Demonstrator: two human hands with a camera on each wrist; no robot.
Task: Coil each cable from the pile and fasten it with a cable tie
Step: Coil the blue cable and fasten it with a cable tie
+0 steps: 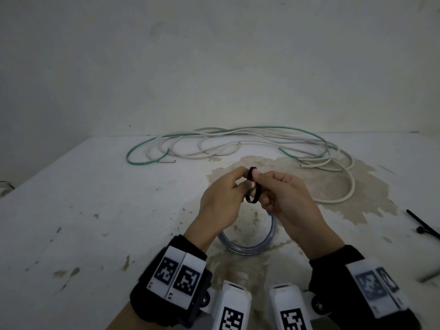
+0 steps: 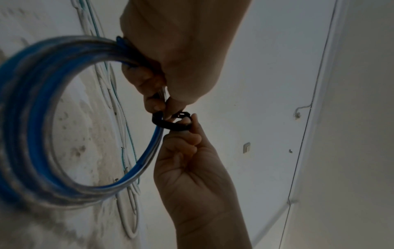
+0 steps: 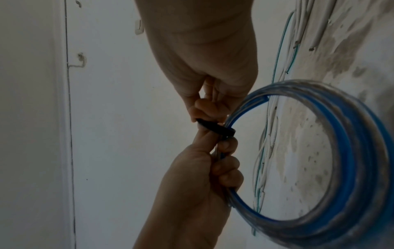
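A coil of blue, clear-sheathed cable (image 1: 240, 250) hangs below my two hands over the white table (image 1: 95, 198). My left hand (image 1: 240, 179) grips the top of the coil (image 2: 32, 118), fingers curled round its strands. A black cable tie (image 1: 252, 186) loops around the coil beside those fingers. My right hand (image 1: 258, 184) pinches the tie (image 2: 172, 123) between thumb and forefinger. In the right wrist view the tie (image 3: 215, 128) sits between both hands, with the coil (image 3: 362, 151) to the right. The tie's head and tail are partly hidden by fingers.
A loose pile of white and green cables (image 1: 238, 144) lies along the table's back edge by the wall. Spare black cable ties (image 1: 423, 227) lie at the right edge. A brown stain (image 1: 357, 186) marks the tabletop under and right of my hands.
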